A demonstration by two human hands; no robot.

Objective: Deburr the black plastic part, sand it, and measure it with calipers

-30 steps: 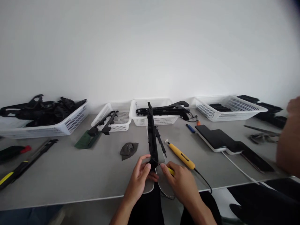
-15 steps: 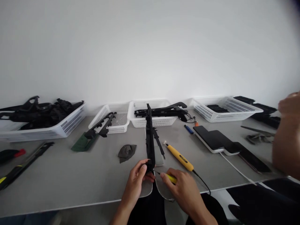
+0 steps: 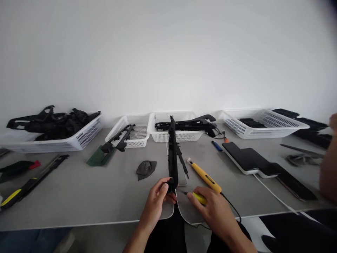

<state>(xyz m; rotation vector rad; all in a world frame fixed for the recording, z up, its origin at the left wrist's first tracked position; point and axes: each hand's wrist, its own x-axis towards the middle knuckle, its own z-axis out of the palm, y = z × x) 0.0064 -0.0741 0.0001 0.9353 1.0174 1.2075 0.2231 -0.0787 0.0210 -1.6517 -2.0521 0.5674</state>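
My left hand (image 3: 156, 198) is closed round the near end of a long black plastic strip (image 3: 172, 154), which stands up from the table's front edge and points away from me. In my right hand (image 3: 214, 207) is a yellow-handled knife (image 3: 200, 198). Its thin tip points left toward the strip's near end, with a small gap between them. Behind the strip lies another thin black piece (image 3: 182, 160). A yellow corded tool (image 3: 205, 176) rests just beyond my right hand, and a crumpled dark scrap (image 3: 146, 169) lies left of the strip.
White baskets with black parts line the wall: one at left (image 3: 79, 138), a small one (image 3: 140, 142), a middle one (image 3: 181, 137) and one at right (image 3: 247, 131). Phones (image 3: 247, 160) with a white cable lie at right, near another person's arm (image 3: 329, 168). Long cutters (image 3: 28, 184) lie left.
The whole view has shifted, so things sit slightly farther right. My right hand has drawn the knife slightly away from the strip. My left hand keeps its hold.
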